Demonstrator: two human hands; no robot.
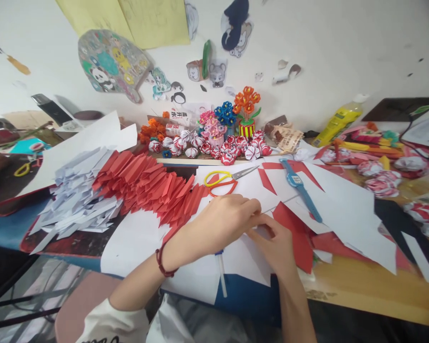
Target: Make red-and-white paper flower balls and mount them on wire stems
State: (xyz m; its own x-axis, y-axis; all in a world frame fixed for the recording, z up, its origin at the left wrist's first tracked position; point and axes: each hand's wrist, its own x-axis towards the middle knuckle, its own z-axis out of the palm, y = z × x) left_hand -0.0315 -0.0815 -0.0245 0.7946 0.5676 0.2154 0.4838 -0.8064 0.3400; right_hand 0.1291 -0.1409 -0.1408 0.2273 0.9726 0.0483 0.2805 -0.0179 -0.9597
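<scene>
Head view | your left hand (229,218) and right hand (280,247) are touching, both curled, any grip hidden | be pinching lightly, avoiding scissors (236,176) beyond

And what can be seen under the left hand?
White paper spreads under the left hand, and a partly blue, translucent stick shows past its near edge. The stick's far end and anything else beneath the hand are covered.

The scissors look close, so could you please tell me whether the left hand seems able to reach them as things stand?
Probably yes: the scissors lie just beyond the left hand, with nothing apparently on top. It would likely first have to part from the right hand.
</scene>
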